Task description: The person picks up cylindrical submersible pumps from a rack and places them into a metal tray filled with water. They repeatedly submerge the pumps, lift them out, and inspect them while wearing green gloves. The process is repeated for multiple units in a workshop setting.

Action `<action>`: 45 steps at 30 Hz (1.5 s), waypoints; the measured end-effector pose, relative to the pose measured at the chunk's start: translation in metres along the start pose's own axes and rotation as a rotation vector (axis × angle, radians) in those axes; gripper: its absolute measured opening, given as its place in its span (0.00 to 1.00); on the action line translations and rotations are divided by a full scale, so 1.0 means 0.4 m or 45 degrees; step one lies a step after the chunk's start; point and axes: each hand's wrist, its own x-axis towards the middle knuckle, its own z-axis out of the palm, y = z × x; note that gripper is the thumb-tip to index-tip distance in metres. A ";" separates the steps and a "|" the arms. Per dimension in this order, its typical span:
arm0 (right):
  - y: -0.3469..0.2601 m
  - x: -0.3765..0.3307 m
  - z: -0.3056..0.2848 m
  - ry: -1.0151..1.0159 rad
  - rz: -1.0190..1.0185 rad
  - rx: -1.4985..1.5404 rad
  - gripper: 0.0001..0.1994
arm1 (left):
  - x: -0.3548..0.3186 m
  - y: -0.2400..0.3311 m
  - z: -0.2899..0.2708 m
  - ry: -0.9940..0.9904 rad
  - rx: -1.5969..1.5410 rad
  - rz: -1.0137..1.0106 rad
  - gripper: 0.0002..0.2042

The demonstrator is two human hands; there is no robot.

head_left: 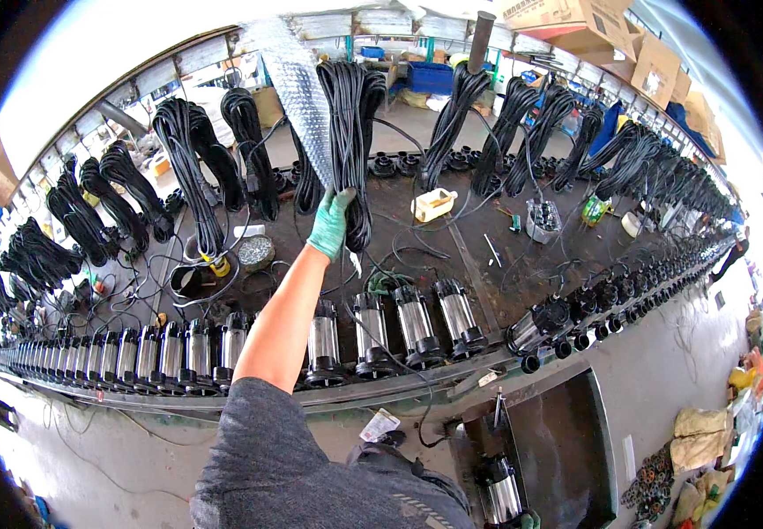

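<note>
My left hand (332, 226), in a green glove, reaches up over the bench with its fingers closed around the lower part of a hanging black cable coil (344, 115). A strip of bubble wrap (297, 93) runs down beside the coil to my fingers. At the lower edge only a bit of green glove shows of my right hand (530, 520), its fingers mostly hidden. That hand is nearest to a silver pump (500, 494) with black ends, standing in a dark metal tray (566, 441). A black cable (425, 414) lies near this tray.
Rows of silver pumps (415, 326) line the front edge of the curved bench (452, 264). Several more cable coils (192, 159) hang along its back. A pale container (434, 204), a clear tub (543, 220) and a dish of small parts (256, 253) sit between. Cardboard boxes (659, 70) stand behind.
</note>
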 end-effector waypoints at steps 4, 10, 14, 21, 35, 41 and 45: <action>0.010 0.008 -0.008 -0.005 0.025 -0.044 0.29 | -0.078 -0.069 0.033 -0.161 -0.390 -0.368 0.29; 0.007 0.009 -0.012 -0.061 0.038 -0.040 0.30 | -0.447 -0.146 0.085 -0.938 -0.619 -0.841 0.33; 0.021 0.035 0.002 0.002 -0.081 -0.069 0.20 | -0.682 -0.207 0.097 -0.963 -0.156 -0.826 0.26; -0.033 -0.053 0.066 -0.120 -0.143 -0.046 0.14 | -0.690 -0.115 0.078 -0.949 -0.173 -0.982 0.20; -0.576 -0.166 0.952 -1.055 -0.273 0.553 0.11 | -0.468 0.362 0.053 -0.353 -0.128 0.179 0.28; -0.659 -0.126 1.311 -0.926 -0.031 0.319 0.14 | -0.477 0.306 -0.016 0.042 0.351 0.050 0.28; -0.626 -0.091 1.360 -0.856 0.097 0.146 0.19 | -0.496 0.246 -0.075 0.180 0.467 -0.120 0.26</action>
